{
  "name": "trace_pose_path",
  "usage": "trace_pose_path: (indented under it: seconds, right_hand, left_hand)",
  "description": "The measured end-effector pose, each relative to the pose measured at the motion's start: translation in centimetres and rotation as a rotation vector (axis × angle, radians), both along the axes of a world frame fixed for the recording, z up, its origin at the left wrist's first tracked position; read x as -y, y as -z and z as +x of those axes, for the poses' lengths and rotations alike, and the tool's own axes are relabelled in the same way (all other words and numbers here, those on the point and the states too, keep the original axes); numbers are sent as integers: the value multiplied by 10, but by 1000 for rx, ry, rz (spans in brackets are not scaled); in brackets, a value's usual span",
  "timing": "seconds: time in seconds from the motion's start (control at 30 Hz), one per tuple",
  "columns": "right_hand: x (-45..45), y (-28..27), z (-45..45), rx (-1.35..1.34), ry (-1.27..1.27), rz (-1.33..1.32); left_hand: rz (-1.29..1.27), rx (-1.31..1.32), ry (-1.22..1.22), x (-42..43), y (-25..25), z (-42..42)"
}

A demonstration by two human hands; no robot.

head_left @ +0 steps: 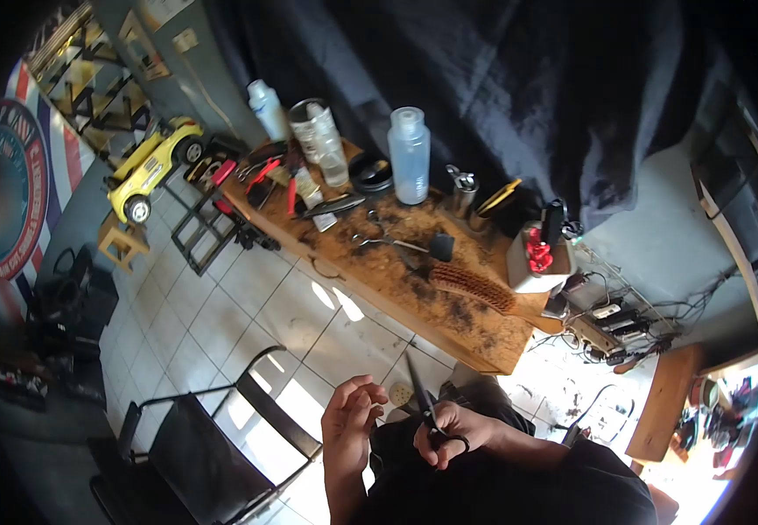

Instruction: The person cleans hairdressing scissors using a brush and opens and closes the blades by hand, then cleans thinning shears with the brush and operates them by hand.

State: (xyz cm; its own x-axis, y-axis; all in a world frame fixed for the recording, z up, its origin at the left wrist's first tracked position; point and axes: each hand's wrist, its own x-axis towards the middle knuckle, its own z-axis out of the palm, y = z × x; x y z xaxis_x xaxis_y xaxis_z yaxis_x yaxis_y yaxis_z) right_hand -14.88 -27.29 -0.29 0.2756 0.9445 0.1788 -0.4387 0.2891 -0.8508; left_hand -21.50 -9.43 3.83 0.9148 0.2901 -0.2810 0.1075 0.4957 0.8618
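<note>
A pair of black scissors is in my right hand, with the fingers closed round the handles. Its dark blades point up and away, toward the wooden table. To the left of the blades, my left hand is raised with its fingers loosely bent and apart. I see nothing in that hand, and it does not touch the scissors. Beyond both hands, the wooden table carries scattered dark hair clippings. On it lie a brown brush, a second pair of scissors and a small black-headed brush.
Spray bottles and a clear bottle stand along the table's back. A white container holds clippers at its right end. A black chair stands at lower left. A yellow toy car sits beyond. Cables and clippers hang at right.
</note>
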Motion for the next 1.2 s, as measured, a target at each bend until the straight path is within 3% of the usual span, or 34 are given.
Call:
trace_pose_path:
  seconds: [0.13,0.23,0.27,0.37,0.53,0.67,0.8,0.97,1.2]
  right_hand:
    - [22,-30,2,-275,288,38]
    - [43,-16,12,-141,360,187]
    - [62,-11,13,-106,316,-73]
    - [84,-13,18,-19,484,19]
    - [113,-33,33,-231,523,218]
    - [144,-25,48,-45,248,10]
    - [155,-11,53,-16,201,12]
    - [165,-17,68,11,138,127]
    - [149,-12,101,38,8,96]
  left_hand:
    - [-28,19,96,20,-1,17]
    - [-3,8,160,44,-10,40]
    - [-8,-4,176,53,-13,48]
    - [-46,-24,242,76,-22,70]
    - [24,-36,470,110,-36,100]
    - [-103,-37,585,137,-37,115]
    - [-253,18,560,148,6,129]
    - [-494,30,557,156,1,134]
    - [-315,57,410,140,-4,145]
